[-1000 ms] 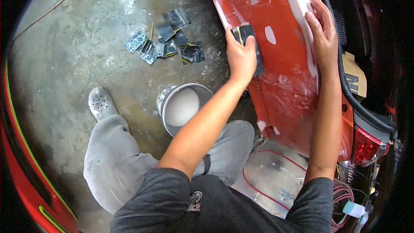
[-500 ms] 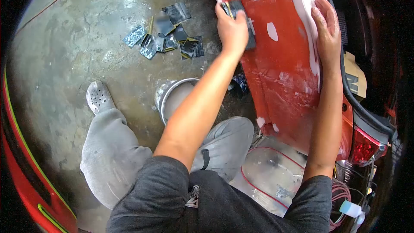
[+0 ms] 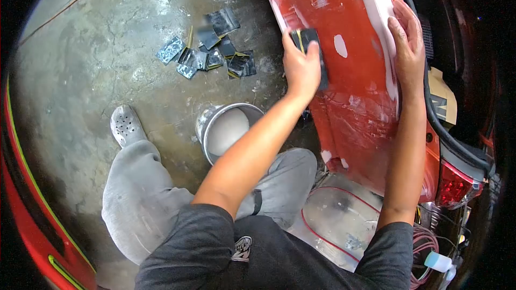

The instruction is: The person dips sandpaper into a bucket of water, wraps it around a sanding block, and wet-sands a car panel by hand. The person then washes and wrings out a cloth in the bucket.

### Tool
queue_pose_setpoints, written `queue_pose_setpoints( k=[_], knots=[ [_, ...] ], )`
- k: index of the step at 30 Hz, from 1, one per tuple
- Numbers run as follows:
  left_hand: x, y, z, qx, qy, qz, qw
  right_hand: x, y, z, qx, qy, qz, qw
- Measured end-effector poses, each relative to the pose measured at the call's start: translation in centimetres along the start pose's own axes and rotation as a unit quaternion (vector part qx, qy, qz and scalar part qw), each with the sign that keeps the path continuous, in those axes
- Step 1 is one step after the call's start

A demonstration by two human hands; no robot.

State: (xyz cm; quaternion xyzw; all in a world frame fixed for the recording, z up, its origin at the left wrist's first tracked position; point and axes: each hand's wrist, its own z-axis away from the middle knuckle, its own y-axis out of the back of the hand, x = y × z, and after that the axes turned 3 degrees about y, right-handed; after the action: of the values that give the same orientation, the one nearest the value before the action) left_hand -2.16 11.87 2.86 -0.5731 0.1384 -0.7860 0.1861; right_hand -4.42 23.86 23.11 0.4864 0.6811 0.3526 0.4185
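Observation:
My left hand (image 3: 302, 72) is closed around a dark sanding block (image 3: 322, 70) with a yellowish strip along one end. The block's face lies against the red car panel (image 3: 355, 70), near its left edge. My right hand (image 3: 409, 48) rests with fingers stretched along the panel's upper rim, beside a long whitish filler strip (image 3: 371, 0). An oval pale filler spot (image 3: 340, 46) sits between the two hands. Thin whitish smears and wet streaks cover the panel's lower part.
A bucket (image 3: 203, 129) of cloudy liquid stands by my knees. Several worn sandpaper pieces (image 3: 217, 35) lie on the concrete floor (image 3: 80, 86). A red tail light (image 3: 456, 182), coiled hoses (image 3: 424, 244) and a red hose (image 3: 303, 215) are at the lower right. Another red car part (image 3: 32, 231) borders the left.
My left hand and the sanding block have slid down and slightly right along the panel. My right hand stays at the rim, almost unmoved. More of the bucket shows.

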Motion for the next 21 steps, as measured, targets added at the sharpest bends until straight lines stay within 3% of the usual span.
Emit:
queue_pose_setpoints(
  k=[2, 4, 6, 7, 8, 12, 17, 18, 20, 21],
  knots=[
    [-0.2, -0.2, -4.5, 0.024, -0.009, 0.035, 0.999, 0.3, 0.4, 0.2, -0.024, -0.016, 0.014, 0.999],
    [1.8, 0.3, -5.7, 0.007, 0.046, 0.037, 0.998, -0.8, 0.3, 0.3, -0.020, -0.040, -0.003, 0.999],
    [1.1, 0.1, -2.4, 0.035, -0.020, -0.011, 0.999, -0.9, -0.2, 0.1, -0.006, -0.049, -0.019, 0.999],
    [0.1, -0.1, -0.2, 0.012, 0.017, -0.005, 1.000, -0.2, -0.1, 0.1, -0.009, -0.032, -0.018, 0.999],
    [-0.8, -0.7, 1.5, 0.037, -0.039, 0.017, 0.998, -0.2, -0.2, 0.0, -0.006, -0.035, -0.020, 0.999],
    [-0.3, 0.5, -3.4, -0.003, 0.055, 0.034, 0.998, -0.1, 0.2, 0.3, -0.011, -0.040, -0.011, 0.999],
    [-2.2, -0.5, 1.5, 0.042, -0.017, -0.013, 0.999, 0.2, 0.2, 0.3, -0.013, -0.020, 0.031, 0.999],
    [-2.2, -0.6, 1.6, 0.069, -0.068, -0.059, 0.994, -0.1, 0.2, 0.2, -0.010, -0.023, 0.031, 0.999],
    [-2.7, 0.0, -0.8, 0.032, -0.019, -0.022, 0.999, -0.7, 0.2, 0.4, -0.013, -0.029, 0.031, 0.999],
    [-2.6, 0.3, -2.9, 0.020, -0.013, 0.013, 1.000, 0.1, -0.1, 0.5, -0.001, -0.045, -0.039, 0.998]
  ],
)
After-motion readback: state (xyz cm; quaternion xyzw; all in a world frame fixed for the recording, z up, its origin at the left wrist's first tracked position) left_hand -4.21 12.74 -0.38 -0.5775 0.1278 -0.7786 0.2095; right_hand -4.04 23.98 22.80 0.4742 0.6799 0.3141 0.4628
